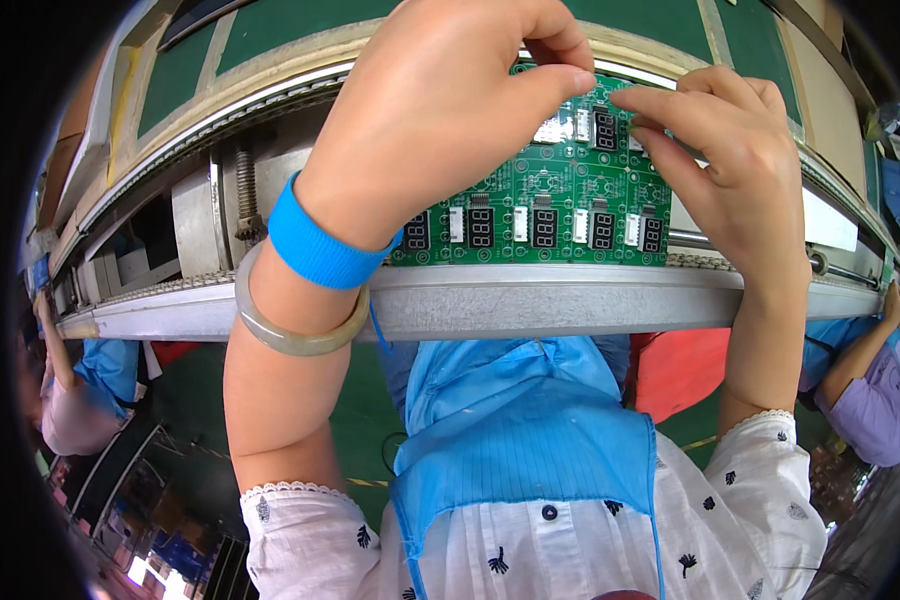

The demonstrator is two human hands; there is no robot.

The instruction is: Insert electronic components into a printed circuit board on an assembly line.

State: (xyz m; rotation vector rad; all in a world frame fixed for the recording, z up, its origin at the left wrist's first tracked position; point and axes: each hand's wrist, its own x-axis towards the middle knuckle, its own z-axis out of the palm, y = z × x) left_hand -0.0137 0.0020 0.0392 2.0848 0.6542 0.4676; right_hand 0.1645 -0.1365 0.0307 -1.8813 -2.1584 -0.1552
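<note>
A green circuit board panel [560, 185] lies between the conveyor's rails, carrying rows of black digit displays [544, 228] and white connectors [520, 225]. My left hand [450, 105] reaches over its upper left part, thumb and forefinger brought together in a pinch near the far edge. It hides much of that side of the panel. Close by on the right, my right hand [735, 150] has its thumb and forefinger bent toward each other above the panel's upper right corner. Whatever either pinch holds is too small or hidden to make out.
A metal rail [550, 300] with a chain runs along the near side. Green panels [660, 25] lie beyond the far rail. A spring-wrapped rod [247, 190] stands at left. Other people are at the far left [80, 400] and far right [870, 390].
</note>
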